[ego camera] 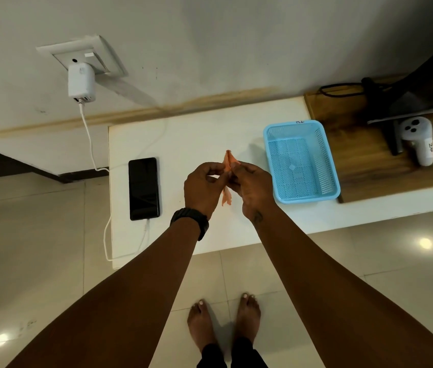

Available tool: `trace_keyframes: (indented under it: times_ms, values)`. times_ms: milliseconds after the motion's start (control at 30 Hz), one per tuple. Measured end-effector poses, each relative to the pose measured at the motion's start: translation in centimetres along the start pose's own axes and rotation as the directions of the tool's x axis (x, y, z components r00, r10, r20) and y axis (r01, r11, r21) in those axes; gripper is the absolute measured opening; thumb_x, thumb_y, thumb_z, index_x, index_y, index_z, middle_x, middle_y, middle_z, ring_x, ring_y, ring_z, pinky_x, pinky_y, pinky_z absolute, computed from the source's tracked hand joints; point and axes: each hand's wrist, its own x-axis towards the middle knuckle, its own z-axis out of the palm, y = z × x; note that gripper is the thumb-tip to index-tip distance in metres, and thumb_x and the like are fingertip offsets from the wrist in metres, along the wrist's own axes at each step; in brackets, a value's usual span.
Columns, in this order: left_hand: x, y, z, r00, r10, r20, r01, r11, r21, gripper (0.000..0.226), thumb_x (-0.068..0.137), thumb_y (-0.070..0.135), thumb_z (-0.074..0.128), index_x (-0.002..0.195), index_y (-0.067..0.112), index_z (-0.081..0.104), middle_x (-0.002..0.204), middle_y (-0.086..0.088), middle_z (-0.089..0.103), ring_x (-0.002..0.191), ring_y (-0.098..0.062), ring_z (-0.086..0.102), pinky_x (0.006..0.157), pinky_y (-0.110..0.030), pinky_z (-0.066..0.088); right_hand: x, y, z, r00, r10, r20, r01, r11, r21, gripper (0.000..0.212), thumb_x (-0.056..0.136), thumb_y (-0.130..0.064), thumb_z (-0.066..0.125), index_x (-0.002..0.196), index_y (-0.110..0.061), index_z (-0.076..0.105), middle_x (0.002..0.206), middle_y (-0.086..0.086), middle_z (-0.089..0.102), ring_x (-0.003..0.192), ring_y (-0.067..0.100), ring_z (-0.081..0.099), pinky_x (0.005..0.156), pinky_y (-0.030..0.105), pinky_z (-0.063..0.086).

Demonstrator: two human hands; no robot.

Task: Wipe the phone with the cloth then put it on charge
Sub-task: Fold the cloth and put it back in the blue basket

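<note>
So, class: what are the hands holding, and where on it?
Both the left hand and right hand pinch the orange cloth around its middle.

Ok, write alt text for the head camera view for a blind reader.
A left hand and a right hand pinch a small orange cloth above a white table. Left of them a black smartphone lies flat, a white cable joining it to a white wall charger; a light blue plastic basket sits on the right.
</note>
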Motion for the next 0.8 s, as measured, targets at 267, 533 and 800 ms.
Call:
trace_keyframes:
  times_ms: [267, 533, 800]
  values:
    - [0.0, 0.2, 0.4, 0.997, 0.07, -0.023, -0.067, 0.991, 0.114, 0.01, 0.094, 0.029, 0.063, 0.098, 0.022, 0.069, 0.094, 0.007, 0.071, 0.078, -0.003, 0.064, 0.07, -0.009, 0.051, 0.0, 0.0, 0.2, 1.0, 0.003, 0.029, -0.002, 1.0, -0.006, 0.011, 0.089, -0.013, 0.066, 0.095, -0.008, 0.074, 0.1, 0.016, 0.074, 0.096, 0.032, 0.071, 0.092, 0.046, 0.055]
    - [0.8, 0.0, -0.3, 0.993, -0.063, -0.102, 0.059, 0.997, -0.044, 0.005, 0.091, 0.028, 0.064, 0.087, 0.027, 0.064, 0.091, -0.001, 0.073, 0.083, -0.02, 0.071, 0.083, -0.047, 0.058, 0.3, -0.6, -0.7, 0.989, -0.073, -0.129, 0.051, 0.985, -0.163, 0.011, 0.086, -0.008, 0.066, 0.086, -0.018, 0.071, 0.083, 0.002, 0.072, 0.086, 0.026, 0.071, 0.083, 0.041, 0.059]
    - [0.7, 0.4, -0.2, 0.995, 0.026, -0.094, -0.02, 0.997, 0.068, 0.009, 0.093, 0.024, 0.063, 0.094, 0.018, 0.069, 0.09, 0.003, 0.072, 0.083, -0.018, 0.069, 0.072, -0.024, 0.054, -0.2, -0.7, -0.5, 0.938, -0.336, -0.081, 0.233, 0.788, -0.57, 0.014, 0.087, -0.022, 0.067, 0.097, -0.015, 0.074, 0.092, 0.0, 0.075, 0.082, 0.012, 0.067, 0.077, 0.02, 0.052]
